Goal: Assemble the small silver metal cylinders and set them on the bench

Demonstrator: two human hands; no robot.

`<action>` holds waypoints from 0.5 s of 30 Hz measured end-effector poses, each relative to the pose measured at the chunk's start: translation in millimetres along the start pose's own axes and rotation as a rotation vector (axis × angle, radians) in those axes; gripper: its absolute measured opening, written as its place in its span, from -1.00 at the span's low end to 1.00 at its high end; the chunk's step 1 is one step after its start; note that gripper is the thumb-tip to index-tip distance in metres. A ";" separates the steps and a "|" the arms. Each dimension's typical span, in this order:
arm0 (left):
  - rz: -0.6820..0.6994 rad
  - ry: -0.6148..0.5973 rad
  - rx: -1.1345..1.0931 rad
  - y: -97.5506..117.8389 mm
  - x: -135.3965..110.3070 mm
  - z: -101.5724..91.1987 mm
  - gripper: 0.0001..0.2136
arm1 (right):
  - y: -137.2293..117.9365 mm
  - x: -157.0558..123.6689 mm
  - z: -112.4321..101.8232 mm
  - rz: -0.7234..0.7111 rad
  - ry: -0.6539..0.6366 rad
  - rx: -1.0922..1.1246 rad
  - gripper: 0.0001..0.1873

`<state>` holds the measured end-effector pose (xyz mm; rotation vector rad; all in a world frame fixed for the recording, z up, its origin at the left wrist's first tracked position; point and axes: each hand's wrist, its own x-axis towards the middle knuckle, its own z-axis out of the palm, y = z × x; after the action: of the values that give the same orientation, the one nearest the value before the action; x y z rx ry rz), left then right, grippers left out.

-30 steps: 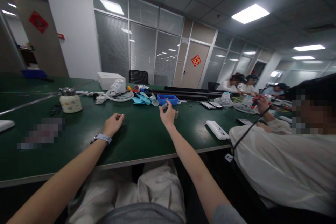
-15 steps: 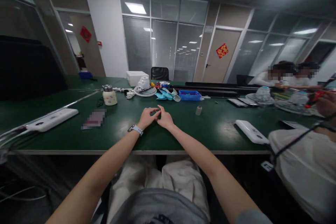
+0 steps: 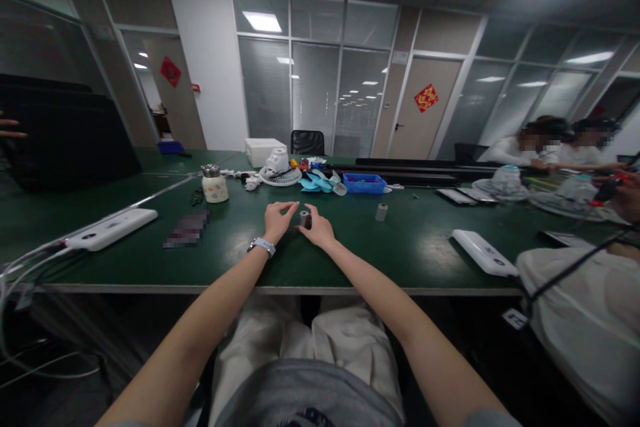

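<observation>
My right hand (image 3: 318,228) has its thumb and fingers around a small grey metal cylinder (image 3: 305,218), held upright just over or on the green table; its lower part is partly hidden. To its left, my left hand (image 3: 280,218) wears a wristwatch (image 3: 261,246) at the wrist. Its thumb and index fingertips come together in a pinch near the cylinder's top, apart from it. Anything between those tips is too small to make out. A second similar metal cylinder (image 3: 381,212) stands upright on the table to the right.
Light blue fan blades (image 3: 320,181), a blue tray (image 3: 364,183) and a white fan part (image 3: 280,175) lie farther back. A cream bottle (image 3: 215,188) and a white power bank (image 3: 113,229) are leftward. Another white power bank (image 3: 483,253) and a seated person are at right.
My left hand has drawn slightly away from my right, leaving a gap between them. The metal cylinder in my right hand has come into view. At far left, another person's fingers appear.
</observation>
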<state>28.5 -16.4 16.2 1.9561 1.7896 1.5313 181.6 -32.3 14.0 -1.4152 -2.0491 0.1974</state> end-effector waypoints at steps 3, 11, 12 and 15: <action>-0.186 -0.056 0.154 -11.3 1.9 -4.5 -0.59 | 0.5 -1.3 -1.2 -0.005 -0.003 0.011 -0.21; -0.246 -0.215 0.335 -20.2 -0.2 -1.8 -0.63 | 6.3 0.8 1.5 -0.041 0.003 0.082 -0.22; -0.244 -0.223 0.336 -20.5 -0.1 -1.8 -0.63 | 9.2 1.9 -1.1 -0.050 0.011 0.105 -0.22; -0.227 -0.250 0.322 -21.4 0.8 -2.8 -0.59 | 26.2 4.4 -19.8 -0.038 0.107 0.141 -0.26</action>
<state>11.4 -10.5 4.5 1.8823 2.1564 0.9331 212.7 -22.0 19.4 -1.2728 -1.9338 0.2404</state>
